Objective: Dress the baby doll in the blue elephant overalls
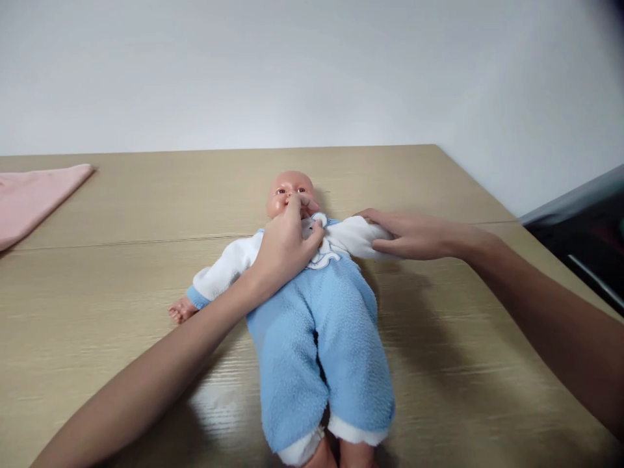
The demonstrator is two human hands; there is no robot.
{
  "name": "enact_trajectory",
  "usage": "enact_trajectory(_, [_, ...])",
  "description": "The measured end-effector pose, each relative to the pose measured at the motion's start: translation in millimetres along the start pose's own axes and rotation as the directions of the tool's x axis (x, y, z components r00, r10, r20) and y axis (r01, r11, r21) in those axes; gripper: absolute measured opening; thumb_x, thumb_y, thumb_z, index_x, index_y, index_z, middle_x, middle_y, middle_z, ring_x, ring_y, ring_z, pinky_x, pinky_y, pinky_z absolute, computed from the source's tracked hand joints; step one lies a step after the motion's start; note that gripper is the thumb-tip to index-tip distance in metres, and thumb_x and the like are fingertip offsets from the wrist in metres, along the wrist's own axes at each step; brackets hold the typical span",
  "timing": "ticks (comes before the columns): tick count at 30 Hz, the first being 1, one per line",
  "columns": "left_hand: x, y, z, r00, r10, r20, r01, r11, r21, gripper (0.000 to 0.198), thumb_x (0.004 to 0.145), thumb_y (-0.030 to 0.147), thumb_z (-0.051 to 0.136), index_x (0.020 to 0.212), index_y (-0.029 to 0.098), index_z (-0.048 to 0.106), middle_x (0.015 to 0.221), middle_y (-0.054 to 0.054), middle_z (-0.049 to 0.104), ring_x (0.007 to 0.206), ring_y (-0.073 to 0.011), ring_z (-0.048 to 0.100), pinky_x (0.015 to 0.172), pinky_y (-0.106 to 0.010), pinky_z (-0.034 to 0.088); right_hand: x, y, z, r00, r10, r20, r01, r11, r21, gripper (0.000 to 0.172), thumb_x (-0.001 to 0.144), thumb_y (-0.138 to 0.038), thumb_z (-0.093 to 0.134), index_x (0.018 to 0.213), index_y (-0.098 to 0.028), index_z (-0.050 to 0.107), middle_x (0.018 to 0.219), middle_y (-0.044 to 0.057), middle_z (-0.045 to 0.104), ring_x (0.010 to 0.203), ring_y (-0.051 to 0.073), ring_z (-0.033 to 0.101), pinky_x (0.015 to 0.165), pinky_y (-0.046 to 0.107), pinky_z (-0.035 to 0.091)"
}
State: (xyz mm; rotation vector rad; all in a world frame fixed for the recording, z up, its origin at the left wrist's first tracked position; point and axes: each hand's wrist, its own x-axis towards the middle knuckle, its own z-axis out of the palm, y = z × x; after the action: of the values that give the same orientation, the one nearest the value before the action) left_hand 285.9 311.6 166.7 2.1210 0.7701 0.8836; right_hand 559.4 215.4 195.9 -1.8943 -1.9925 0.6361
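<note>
A baby doll (292, 188) lies on its back on the table, head toward the wall. It wears a fleece outfit (316, 325) with blue legs and white sleeves. My left hand (285, 244) reaches across the doll's chest, fingers bent at the collar just below its chin; the fingertips are partly hidden. Around the white sleeve (358, 234) on the right side, my right hand (422, 234) is closed, with thumb below and fingers above. That sleeve is stretched out sideways, and no doll hand shows at its end. The other doll hand (182, 310) pokes from its blue cuff.
A pink cloth (36, 198) lies flat at the left edge of the wooden table (146, 195). A pale wall (244, 78) rises behind the table. Beyond the table's right edge stands a dark object (585, 227) that I cannot make out.
</note>
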Motion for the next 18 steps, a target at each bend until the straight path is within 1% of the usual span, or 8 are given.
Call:
enact_trajectory(3, [-0.9,3.5,-0.5,1.0,-0.004,0.01,0.003,0.998,0.067,0.015,0.107,0.028,0.063,0.121,0.024,0.059,0.123,-0.01,0.08,0.114,-0.0279,0.076,0.106,-0.048,0.057,-4.9,-0.5,18.4,0.997,0.034,0.075,-0.037,0.998,0.049,0.077,0.094,-0.06,0.076,0.163,-0.029,0.06,0.142,0.012,0.081,0.114,0.042,0.078,0.093,0.048,0.058])
enact_trajectory(5, [-1.6,4.6,-0.4,1.0,-0.008,0.016,0.006,0.994,0.107,0.015,0.108,0.03,0.064,0.122,0.025,0.06,0.123,-0.009,0.081,0.115,-0.0285,0.077,0.105,-0.048,0.057,-7.5,-2.6,28.4,0.999,0.025,0.023,-0.027,0.997,0.068,0.086,0.094,-0.067,0.078,0.168,-0.029,0.054,0.148,0.013,0.077,0.117,0.042,0.078,0.097,0.049,0.059])
enact_trajectory(7, [-2.0,4.1,0.1,1.0,0.004,0.026,-0.007,0.992,0.126,0.017,0.109,0.03,0.063,0.124,0.025,0.059,0.126,-0.011,0.082,0.119,-0.0294,0.077,0.106,-0.049,0.058,-9.2,-2.4,36.4,0.999,-0.021,-0.046,0.024,0.998,0.063,0.091,0.091,-0.068,0.084,0.168,-0.03,0.054,0.15,0.013,0.076,0.119,0.041,0.077,0.099,0.049,0.059])
enact_trajectory(8, [-2.0,3.4,0.4,0.999,0.013,0.03,-0.017,0.991,0.133,0.017,0.108,0.029,0.063,0.124,0.024,0.058,0.128,-0.012,0.082,0.12,-0.0299,0.077,0.107,-0.049,0.058,-9.9,-0.7,39.7,0.995,-0.056,-0.077,0.06,0.997,0.048,0.088,0.091,-0.067,0.085,0.167,-0.031,0.055,0.15,0.012,0.075,0.12,0.041,0.077,0.101,0.049,0.059])
enact_trajectory(10, [-1.6,2.2,0.8,0.999,0.024,0.033,-0.029,0.991,0.134,0.016,0.108,0.029,0.064,0.122,0.024,0.058,0.128,-0.013,0.082,0.12,-0.0304,0.078,0.107,-0.05,0.058,-11.1,6.1,45.0,0.986,-0.118,-0.117,0.116,0.993,-0.022,0.076,0.096,-0.067,0.08,0.161,-0.032,0.061,0.148,0.013,0.075,0.121,0.04,0.075,0.104,0.051,0.058])
enact_trajectory(13, [-0.2,1.8,0.2,0.999,0.006,0.049,-0.01,0.996,0.089,0.016,0.107,0.028,0.065,0.121,0.024,0.057,0.128,-0.013,0.081,0.119,-0.0301,0.078,0.106,-0.051,0.06,-13.9,18.5,49.2,0.968,-0.183,-0.171,0.141,0.963,-0.23,0.06,0.103,-0.069,0.071,0.148,-0.03,0.073,0.137,0.016,0.077,0.118,0.041,0.073,0.108,0.057,0.054])
enact_trajectory(16, [1.6,3.1,0.7,0.995,-0.033,0.093,0.024,0.995,0.097,0.021,0.107,0.029,0.065,0.125,0.024,0.055,0.128,-0.014,0.08,0.121,-0.0324,0.078,0.105,-0.052,0.06,-17.0,22.0,48.9,0.942,-0.26,-0.21,0.175,0.919,-0.354,0.059,0.104,-0.07,0.068,0.141,-0.026,0.079,0.14,0.02,0.076,0.127,0.045,0.07,0.114,0.063,0.049])
enact_trajectory(18, [2.4,3.5,3.1,0.992,-0.043,0.121,0.025,0.989,0.144,0.027,0.107,0.029,0.064,0.131,0.022,0.053,0.129,-0.017,0.08,0.122,-0.0352,0.078,0.103,-0.054,0.06,-17.0,16.1,46.9,0.925,-0.294,-0.241,0.207,0.922,-0.327,0.059,0.105,-0.067,0.068,0.143,-0.023,0.077,0.147,0.022,0.073,0.136,0.047,0.067,0.12,0.066,0.046])
